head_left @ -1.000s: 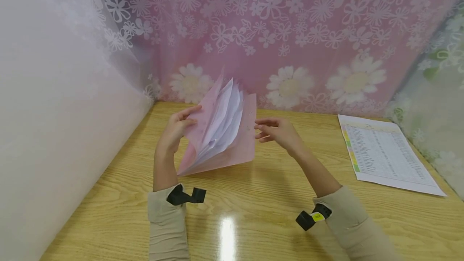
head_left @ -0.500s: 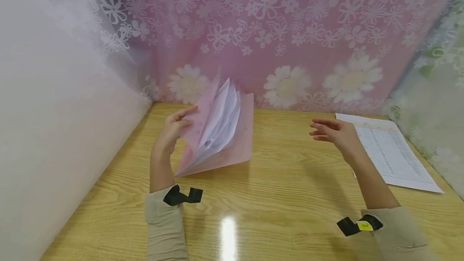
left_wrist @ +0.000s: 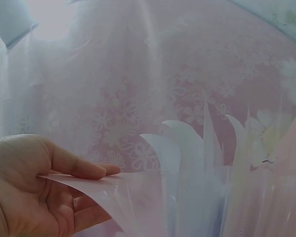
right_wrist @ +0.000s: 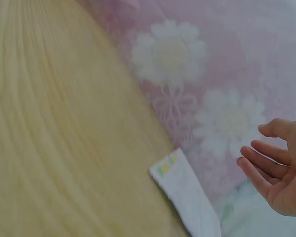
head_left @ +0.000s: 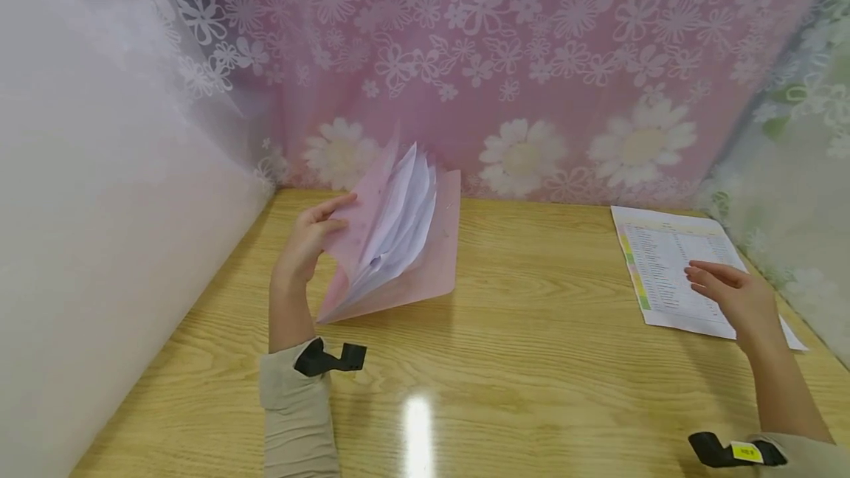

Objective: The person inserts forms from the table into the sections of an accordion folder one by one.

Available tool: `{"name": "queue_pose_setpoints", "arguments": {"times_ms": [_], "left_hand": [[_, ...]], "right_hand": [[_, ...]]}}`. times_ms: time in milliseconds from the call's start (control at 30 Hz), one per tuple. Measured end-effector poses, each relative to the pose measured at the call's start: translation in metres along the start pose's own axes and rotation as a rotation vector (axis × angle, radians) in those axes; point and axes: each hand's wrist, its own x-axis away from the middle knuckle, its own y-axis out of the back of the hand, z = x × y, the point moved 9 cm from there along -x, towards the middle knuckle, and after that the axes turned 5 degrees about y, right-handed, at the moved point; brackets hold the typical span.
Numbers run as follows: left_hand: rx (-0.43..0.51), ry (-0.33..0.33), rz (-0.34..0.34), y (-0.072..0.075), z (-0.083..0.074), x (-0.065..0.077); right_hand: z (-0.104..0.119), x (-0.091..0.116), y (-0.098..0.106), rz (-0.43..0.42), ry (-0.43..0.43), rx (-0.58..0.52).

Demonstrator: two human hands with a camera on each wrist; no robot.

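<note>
A pink folder [head_left: 434, 257] stands part open on the table at centre left, with several white sheets [head_left: 405, 220] fanned out inside it. My left hand [head_left: 307, 242] pinches the folder's raised left cover between thumb and fingers; the left wrist view shows the cover [left_wrist: 103, 190] bending away from that hand [left_wrist: 44, 182]. On the far right, my right hand [head_left: 744, 297] hovers over a printed sheet [head_left: 664, 264] that has coloured marks along its left edge. Its fingers are relaxed and hold nothing, as the right hand [right_wrist: 281, 165] also shows in the right wrist view.
The wooden table [head_left: 531, 360] spreads between folder and printed sheet. A pink flowered curtain [head_left: 518, 94] hangs along the back edge. A pale sheet wall [head_left: 133, 168] closes the left side, and a flowered one [head_left: 803, 190] the right.
My right hand has moved from beside the folder's right edge across to the right, over the printed sheet. My left hand keeps its hold on the folder's cover.
</note>
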Motion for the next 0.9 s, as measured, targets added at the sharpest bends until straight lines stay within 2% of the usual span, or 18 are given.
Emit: {"name": "queue_pose_setpoints", "arguments": {"times_ms": [133, 267, 467, 600, 767, 800, 900], "left_hand": [[0.012, 0.002, 0.007, -0.001, 0.0, -0.001], [0.0, 0.0, 0.022, -0.003, 0.0, -0.002], [-0.02, -0.006, 0.031, -0.005, 0.0, -0.004], [-0.02, -0.01, 0.031, -0.006, 0.0, -0.003], [-0.027, -0.016, 0.027, -0.006, -0.001, -0.001], [-0.029, -0.017, 0.025, -0.005, -0.001, -0.001], [-0.039, -0.017, 0.018, -0.004, 0.0, -0.001]], "right_hand": [[-0.036, 0.009, 0.032, -0.149, -0.096, 0.213], [-0.061, 0.018, 0.056, -0.295, -0.186, 0.32], [-0.089, 0.033, 0.082, -0.424, -0.236, 0.389], [-0.108, 0.042, 0.093, -0.508, -0.281, 0.331], [-0.121, 0.042, 0.097, -0.548, -0.357, 0.25], [-0.124, 0.042, 0.096, -0.537, -0.37, 0.25], [-0.13, 0.037, 0.091, -0.435, -0.374, 0.323]]}}
